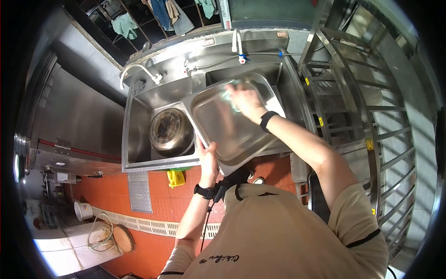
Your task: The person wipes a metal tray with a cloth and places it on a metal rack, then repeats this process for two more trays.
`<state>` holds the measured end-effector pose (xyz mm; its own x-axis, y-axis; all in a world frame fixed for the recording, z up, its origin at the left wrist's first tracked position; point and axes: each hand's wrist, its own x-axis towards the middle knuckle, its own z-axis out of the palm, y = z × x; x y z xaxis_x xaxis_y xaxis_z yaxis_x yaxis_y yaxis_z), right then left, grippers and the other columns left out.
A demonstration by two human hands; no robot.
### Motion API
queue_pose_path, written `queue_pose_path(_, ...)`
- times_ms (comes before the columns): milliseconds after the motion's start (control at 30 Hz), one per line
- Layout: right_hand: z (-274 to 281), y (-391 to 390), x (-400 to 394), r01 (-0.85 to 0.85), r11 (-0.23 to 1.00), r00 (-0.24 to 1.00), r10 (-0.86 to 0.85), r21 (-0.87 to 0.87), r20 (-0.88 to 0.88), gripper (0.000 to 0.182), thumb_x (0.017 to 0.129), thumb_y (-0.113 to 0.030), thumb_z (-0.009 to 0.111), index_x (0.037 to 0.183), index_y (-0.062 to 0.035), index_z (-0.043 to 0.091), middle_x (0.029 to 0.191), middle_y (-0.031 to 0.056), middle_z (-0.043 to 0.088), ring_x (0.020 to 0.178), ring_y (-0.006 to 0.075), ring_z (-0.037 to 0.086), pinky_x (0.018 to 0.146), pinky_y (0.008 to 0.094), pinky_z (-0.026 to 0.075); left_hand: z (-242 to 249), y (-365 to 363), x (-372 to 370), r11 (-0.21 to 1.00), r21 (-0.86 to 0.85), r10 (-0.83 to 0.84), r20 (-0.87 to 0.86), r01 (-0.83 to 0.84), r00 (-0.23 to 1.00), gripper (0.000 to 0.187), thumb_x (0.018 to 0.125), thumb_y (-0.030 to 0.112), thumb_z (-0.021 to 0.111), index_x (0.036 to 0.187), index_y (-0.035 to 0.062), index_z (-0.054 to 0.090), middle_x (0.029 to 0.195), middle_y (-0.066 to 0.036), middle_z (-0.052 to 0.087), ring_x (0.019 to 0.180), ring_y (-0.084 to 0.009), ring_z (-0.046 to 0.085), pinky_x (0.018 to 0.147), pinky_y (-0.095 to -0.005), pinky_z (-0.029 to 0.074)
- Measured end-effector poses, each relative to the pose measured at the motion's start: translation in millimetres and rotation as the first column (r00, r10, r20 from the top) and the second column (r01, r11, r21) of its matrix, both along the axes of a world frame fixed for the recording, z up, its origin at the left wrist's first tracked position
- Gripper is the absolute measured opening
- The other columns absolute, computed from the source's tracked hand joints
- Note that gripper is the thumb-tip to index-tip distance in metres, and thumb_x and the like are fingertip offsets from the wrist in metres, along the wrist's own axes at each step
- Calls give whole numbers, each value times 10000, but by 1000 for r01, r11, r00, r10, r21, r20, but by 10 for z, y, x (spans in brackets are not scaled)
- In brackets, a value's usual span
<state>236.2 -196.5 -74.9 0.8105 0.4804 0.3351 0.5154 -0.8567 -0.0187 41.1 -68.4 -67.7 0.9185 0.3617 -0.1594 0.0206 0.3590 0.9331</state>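
Note:
A large shallow metal tray (211,114) lies tilted across the right basin of a double steel sink (160,165). My left hand (207,158) grips its near left edge, the fingers partly hidden behind the rim. Over the tray's upper part, my right hand (246,98) presses a pale green cloth (235,104) against the inner surface; hand and cloth are smeared by motion. In the left basin a round metal pot (171,131) sits bottom up, its base darkly stained.
White faucets (237,44) rise behind the sink, with a scouring pad (137,87) at the back left corner. A metal rack (367,111) stands close on the right. On the red floor are a yellow jug (175,178) and a white bucket (83,210).

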Motion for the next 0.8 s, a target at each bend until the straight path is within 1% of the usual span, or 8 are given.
queue_pose_path(67,-142,-284,240,264,950,951,-229,164,-206,356,890,-198,559,1216,-144,424,826,170,623,631,339,665,542,440,535,11,32,-8,998,-8,66,58,-66,996,686,858,-1,500,1480,94,228,1210,-105,529,1047,-166,532,920,-297,431)
queue_pose_path(167,-232,-344,379,114,768,987,-13,630,-162,419,870,-120,592,1229,-106,378,904,277,596,783,491,596,672,528,484,58,-2,-12,998,-33,49,26,-48,998,665,863,-2,505,1467,91,243,1215,-109,526,1052,-169,531,918,-305,433)
queue_pose_path(333,-24,128,286,175,310,980,37,934,-196,533,741,32,649,1197,-78,394,1140,212,489,1060,382,504,912,436,409,-36,-106,88,998,-52,32,20,-31,999,619,832,-19,502,1417,77,324,1163,-88,540,1006,-158,537,902,-295,430)
queue_pose_path(467,177,480,-116,-131,313,938,345,941,16,452,770,49,611,1162,-57,413,1128,200,497,1024,369,537,874,423,445,104,-120,220,996,85,-8,25,6,1000,563,825,-1,508,1371,55,379,1027,-39,540,890,-125,511,825,-271,427)
queue_pose_path(533,469,546,-508,-258,502,870,492,826,-27,430,789,50,569,1174,-70,419,1113,210,491,1007,397,545,811,450,485,60,-68,276,982,186,-20,-8,21,1000,560,825,-10,506,1367,52,380,914,1,514,774,-81,475,720,-229,423)
queue_pose_path(600,464,521,-439,-213,550,875,475,807,-92,428,806,32,550,1200,-83,427,1089,214,492,1006,421,539,772,471,516,99,-58,254,973,232,-11,-2,11,1000,607,804,-30,477,1394,45,358,1008,-39,552,788,-91,501,713,-219,439)
queue_pose_path(700,518,236,-157,-385,863,919,391,327,50,407,829,-137,610,1213,-117,475,1087,151,551,991,326,566,726,415,544,155,-68,201,987,157,29,95,-44,995,693,795,-42,476,1455,62,293,1148,-79,542,952,-135,524,861,-250,428)
queue_pose_path(800,146,-43,108,-216,905,976,213,366,51,398,840,-196,624,1217,-135,513,1095,154,543,1013,333,539,776,462,509,191,-55,152,989,125,65,140,-83,988,699,795,-43,479,1459,62,288,1176,-84,536,978,-143,522,888,-255,416)
